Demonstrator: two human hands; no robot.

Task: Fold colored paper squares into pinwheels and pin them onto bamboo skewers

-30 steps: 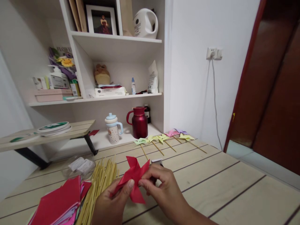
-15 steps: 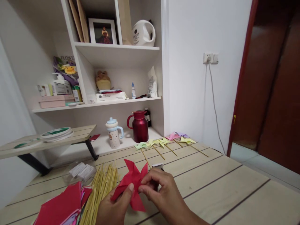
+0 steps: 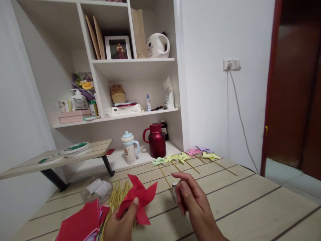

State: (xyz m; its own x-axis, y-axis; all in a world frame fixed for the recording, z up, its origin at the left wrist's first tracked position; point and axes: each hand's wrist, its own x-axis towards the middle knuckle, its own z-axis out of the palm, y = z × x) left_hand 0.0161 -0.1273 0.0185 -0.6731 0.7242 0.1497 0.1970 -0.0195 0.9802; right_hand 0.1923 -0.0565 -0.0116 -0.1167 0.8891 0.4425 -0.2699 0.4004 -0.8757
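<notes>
My left hand (image 3: 120,224) holds a folded red paper pinwheel (image 3: 139,201) just above the wooden table (image 3: 250,207), thumb pressed on its centre. My right hand (image 3: 193,201) hovers to the right of the pinwheel with fingers spread and nothing in it. Just behind its fingers stands a small silver-capped item (image 3: 174,190), partly hidden. A bundle of thin bamboo sticks (image 3: 117,195) lies under and left of the pinwheel.
A stack of red and pink paper squares (image 3: 80,224) lies at the near left. Several finished pinwheels on sticks (image 3: 185,157) lie at the table's far edge. A clear bag (image 3: 99,187), a red flask (image 3: 156,140) and a cup (image 3: 129,147) stand near the shelves.
My right hand has let go of the red pinwheel and moved right, fingers spread. The left hand still holds it. The view has tilted up slightly.
</notes>
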